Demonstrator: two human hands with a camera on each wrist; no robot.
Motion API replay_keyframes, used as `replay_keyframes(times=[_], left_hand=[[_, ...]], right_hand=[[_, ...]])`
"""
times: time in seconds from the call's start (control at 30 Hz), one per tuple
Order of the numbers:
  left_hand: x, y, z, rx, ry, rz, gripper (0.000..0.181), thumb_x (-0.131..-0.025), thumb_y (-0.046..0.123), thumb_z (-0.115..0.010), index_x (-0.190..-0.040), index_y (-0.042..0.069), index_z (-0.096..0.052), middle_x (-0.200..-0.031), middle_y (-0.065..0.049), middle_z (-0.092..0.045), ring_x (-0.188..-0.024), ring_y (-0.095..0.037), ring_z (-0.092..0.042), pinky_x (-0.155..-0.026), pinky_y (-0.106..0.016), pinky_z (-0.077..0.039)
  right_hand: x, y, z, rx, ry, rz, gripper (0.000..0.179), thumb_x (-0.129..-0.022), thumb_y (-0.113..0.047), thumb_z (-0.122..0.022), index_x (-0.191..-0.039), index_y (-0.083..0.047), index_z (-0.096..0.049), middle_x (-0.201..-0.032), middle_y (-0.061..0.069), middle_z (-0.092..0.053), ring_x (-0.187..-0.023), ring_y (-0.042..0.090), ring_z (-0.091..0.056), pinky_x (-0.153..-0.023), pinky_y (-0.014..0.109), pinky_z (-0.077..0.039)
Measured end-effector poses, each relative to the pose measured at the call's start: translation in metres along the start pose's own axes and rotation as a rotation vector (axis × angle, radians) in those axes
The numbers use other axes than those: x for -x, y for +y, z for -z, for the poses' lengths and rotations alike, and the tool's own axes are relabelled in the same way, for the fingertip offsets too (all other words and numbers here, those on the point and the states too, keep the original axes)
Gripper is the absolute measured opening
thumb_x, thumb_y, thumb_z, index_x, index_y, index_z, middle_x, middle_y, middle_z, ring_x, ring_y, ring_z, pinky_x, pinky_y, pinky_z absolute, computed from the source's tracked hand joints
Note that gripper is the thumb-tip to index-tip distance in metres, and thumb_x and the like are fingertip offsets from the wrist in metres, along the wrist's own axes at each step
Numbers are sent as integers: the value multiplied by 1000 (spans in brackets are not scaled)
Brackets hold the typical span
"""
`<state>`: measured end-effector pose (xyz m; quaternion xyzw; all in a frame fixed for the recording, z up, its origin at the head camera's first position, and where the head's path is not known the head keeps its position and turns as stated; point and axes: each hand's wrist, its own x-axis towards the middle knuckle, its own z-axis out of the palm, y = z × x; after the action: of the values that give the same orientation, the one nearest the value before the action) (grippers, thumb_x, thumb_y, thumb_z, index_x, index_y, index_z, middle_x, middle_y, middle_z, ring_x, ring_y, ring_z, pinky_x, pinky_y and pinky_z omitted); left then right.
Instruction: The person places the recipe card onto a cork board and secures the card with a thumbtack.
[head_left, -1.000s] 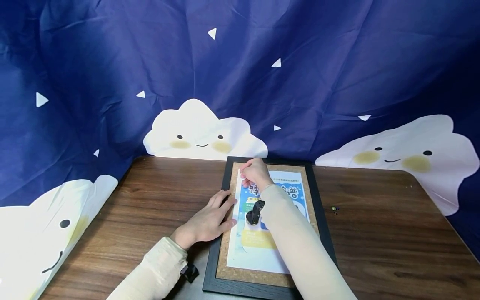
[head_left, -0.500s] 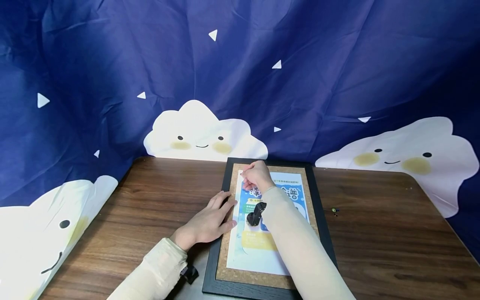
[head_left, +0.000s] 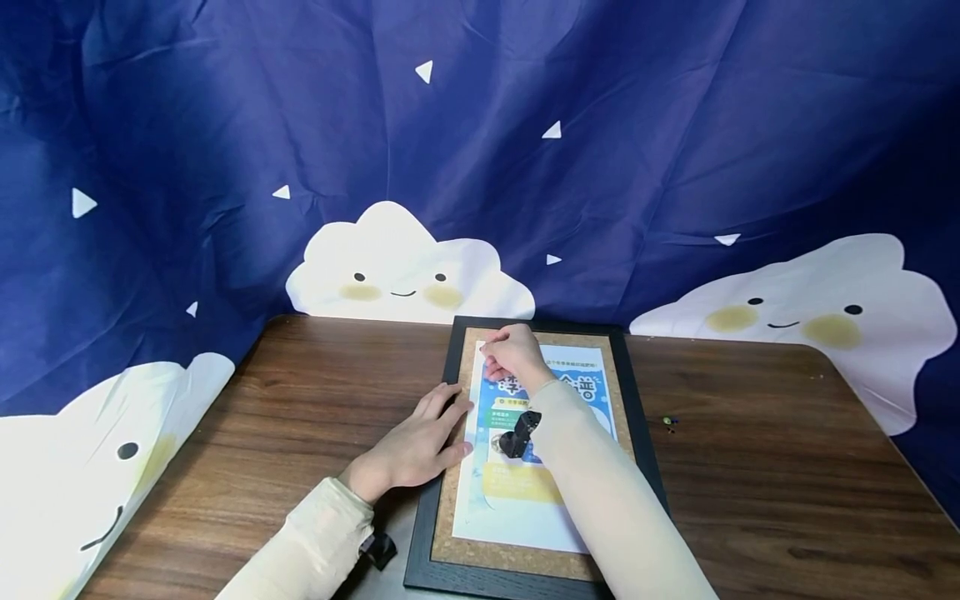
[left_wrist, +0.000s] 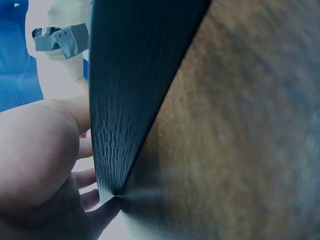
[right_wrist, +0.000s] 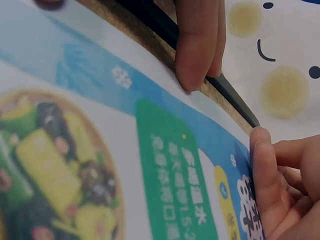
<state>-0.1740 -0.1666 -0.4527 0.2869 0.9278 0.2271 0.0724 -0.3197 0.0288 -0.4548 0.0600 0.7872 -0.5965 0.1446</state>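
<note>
Head view showed a white, blue and yellow printed paper poster [head_left: 513, 483] lying on a brown corkboard [head_left: 495, 557] with a black wooden frame [head_left: 426, 525], at the lower centre. The left hand [head_left: 412, 442], left of it, lay across the frame's left side with its fingers spread and loosely straight, thumb and index finger on the poster's left margin. The right hand [head_left: 517, 354] was at the poster's upper-left corner, thumb and index fingertips drawn narrowly together; whether they pinched anything could not be told. Right wrist view showed these fingertips at lower right, beside the poster's edge, and a printed bowl of food [right_wrist: 55, 170] at lower left. A tiny green and dark object [head_left: 670, 420] lay right of the frame on the dark brown wooden table [head_left: 765, 467].
</note>
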Motion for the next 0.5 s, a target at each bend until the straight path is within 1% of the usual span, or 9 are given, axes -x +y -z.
replay_keyframes(times=[0.17,0.33,0.5], left_hand=[[-1,1,0,-29,-16,21,57,-113,31,-58,-161,3,-43,-173,-23,-27,-165,-44,-22,-127,-57,-37],[0,1,0,-25,-14,24,58,-113,31,-58,-161,3,-44,-173,-23,-28,-165,-43,-22,-127,-57,-38],[1,3,-1,-27,-12,32,58,-113,32,-58,-162,4,-44,-172,-22,-29,-164,-42,-23,-126,-56,-39]], right_hand=[[3,3,2,-43,-25,47,19,-103,-7,-70,-119,4,-70,-83,12,-72,-58,17,-72,-58,29,-63],[7,7,2,-89,-55,91,20,-104,-6,-67,-120,6,-70,-84,13,-74,-60,16,-72,-60,29,-63],[14,7,6,-76,-88,114,23,-108,-7,-62,-125,6,-70,-90,15,-76,-66,17,-73,-65,29,-65]])
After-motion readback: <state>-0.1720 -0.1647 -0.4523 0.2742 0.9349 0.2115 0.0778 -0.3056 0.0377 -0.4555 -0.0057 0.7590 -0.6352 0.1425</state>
